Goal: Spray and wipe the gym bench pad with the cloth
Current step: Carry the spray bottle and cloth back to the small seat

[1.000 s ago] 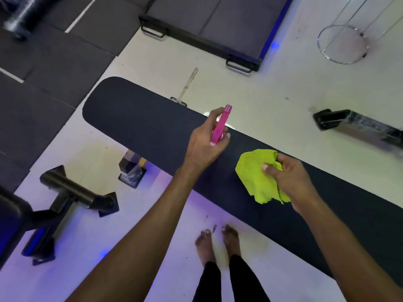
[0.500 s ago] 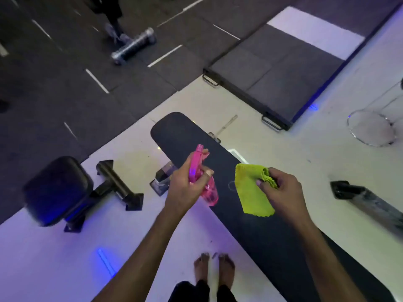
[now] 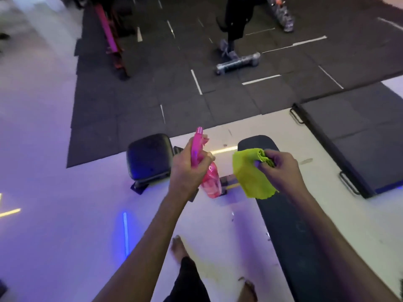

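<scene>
The long black bench pad (image 3: 292,232) runs from the lower right up to a rounded end near the middle. My left hand (image 3: 187,173) grips a pink spray bottle (image 3: 210,178) upright, left of the pad and over the white floor. My right hand (image 3: 281,171) holds a bunched yellow-green cloth (image 3: 250,173) that hangs above the pad's far end, not touching it as far as I can tell. My bare feet stand on the floor left of the pad.
A small black padded seat (image 3: 149,159) on a frame stands left of the bottle. A dark platform with handles (image 3: 359,149) lies to the right. Black rubber mats cover the far floor, with a wrapped dumbbell (image 3: 237,63) and another person's legs (image 3: 235,20) there.
The view has swung up and left, so the pad now runs lengthwise away from me. Both hands lifted off the pad; the bottle went from tilted over the pad to upright beside it.
</scene>
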